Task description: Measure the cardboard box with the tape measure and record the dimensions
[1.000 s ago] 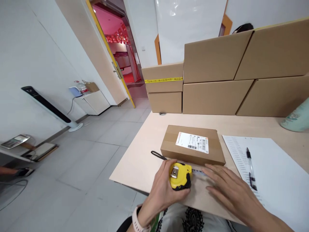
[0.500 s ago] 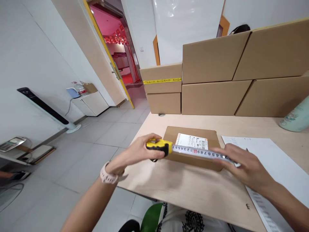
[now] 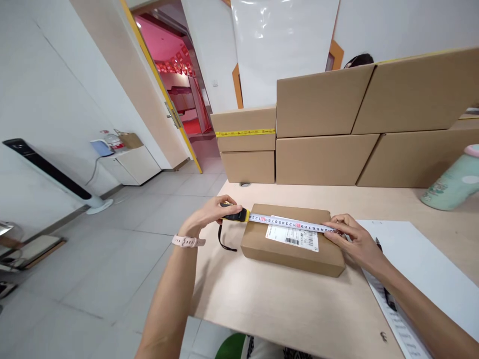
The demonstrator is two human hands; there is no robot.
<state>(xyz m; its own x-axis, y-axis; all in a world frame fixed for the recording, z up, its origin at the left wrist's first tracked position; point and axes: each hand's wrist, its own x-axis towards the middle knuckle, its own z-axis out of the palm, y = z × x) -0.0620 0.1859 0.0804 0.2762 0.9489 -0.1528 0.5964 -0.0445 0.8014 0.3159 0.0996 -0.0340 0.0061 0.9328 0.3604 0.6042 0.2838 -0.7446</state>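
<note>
On the desk [image 3: 284, 309], your left hand [image 3: 209, 215] grips the tape [image 3: 236, 216], your right hand [image 3: 352, 239] pinches its blade [image 3: 292, 224] across the box [image 3: 284, 252], beside paper [image 3: 430, 269].

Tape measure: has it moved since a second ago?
Yes. The tape measure went from the near edge of the table up to the left end of the box, its blade now stretched across the top.

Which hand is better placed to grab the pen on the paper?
Probably the right hand: it holds the tape at the right end of the box, just beside the pen. The left hand grips the tape measure at the left end.
</note>
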